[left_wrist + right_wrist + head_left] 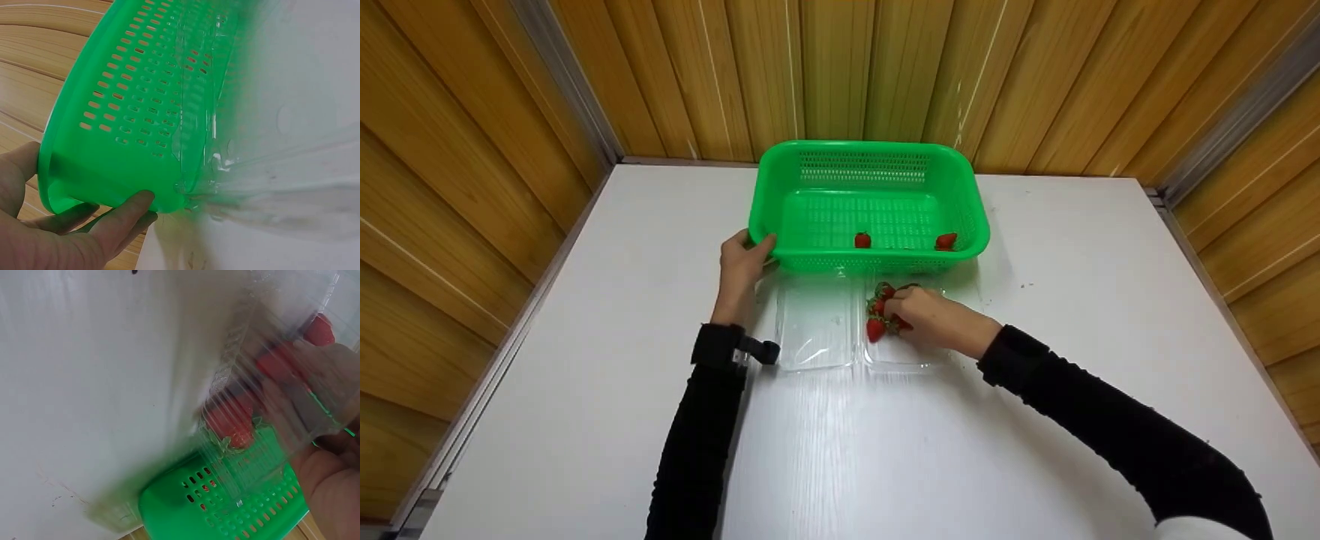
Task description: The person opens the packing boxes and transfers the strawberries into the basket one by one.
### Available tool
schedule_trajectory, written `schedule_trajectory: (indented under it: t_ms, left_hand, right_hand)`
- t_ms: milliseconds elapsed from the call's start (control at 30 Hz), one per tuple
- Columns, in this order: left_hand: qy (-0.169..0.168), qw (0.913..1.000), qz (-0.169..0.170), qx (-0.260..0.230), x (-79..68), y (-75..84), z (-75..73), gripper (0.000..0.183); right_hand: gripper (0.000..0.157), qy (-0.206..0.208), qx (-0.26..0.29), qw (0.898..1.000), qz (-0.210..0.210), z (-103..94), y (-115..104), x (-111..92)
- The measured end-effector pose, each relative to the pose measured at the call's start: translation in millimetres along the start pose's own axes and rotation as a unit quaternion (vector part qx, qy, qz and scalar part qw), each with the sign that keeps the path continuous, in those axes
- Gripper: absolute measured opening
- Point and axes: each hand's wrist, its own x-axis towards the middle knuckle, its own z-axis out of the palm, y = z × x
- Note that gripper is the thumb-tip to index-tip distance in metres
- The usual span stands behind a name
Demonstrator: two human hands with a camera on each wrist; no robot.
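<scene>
A green perforated plastic basket (877,257) stands at the back of the table, with a few strawberries (862,240) inside near its front wall. My left hand (741,274) grips its front left corner, thumb at the rim and fingers against the outer wall in the left wrist view. In front of the basket lies a clear plastic clamshell box (817,322), spread flat. Several strawberries (875,330) with green leaves sit in its right half. There my right hand (936,319) pinches a strawberry (277,364), partly hidden by the fingers and seen through clear plastic.
The white table (960,450) is bounded by wood-panelled walls (840,75) at the back and sides. Small crumbs (1026,285) lie right of the box. The basket stands close behind the box.
</scene>
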Motion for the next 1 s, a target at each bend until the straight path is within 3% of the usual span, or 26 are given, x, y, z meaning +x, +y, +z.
schedule_trajectory:
  t_ms: [400, 633, 1000]
  left_hand:
    - [0.006, 1.0, 0.0, -0.005, -1.9, 2.0, 1.3, 0.046]
    - [0.009, 1.0, -0.003, 0.002, -1.9, 1.5, 0.7, 0.044]
    - [0.0, 0.9999, 0.01, -0.005, -2.2, 0.4, 0.2, 0.045]
  right_hand:
    - [0.018, 0.0, 0.016, 0.999, 0.031, -17.4, -2.2, -5.0]
    - [0.012, 0.031, 0.009, 0.999, 0.015, -27.6, 0.8, -4.2]
    - [0.017, 0.049, 0.013, 0.998, 0.024, -45.7, 3.2, -2.9]
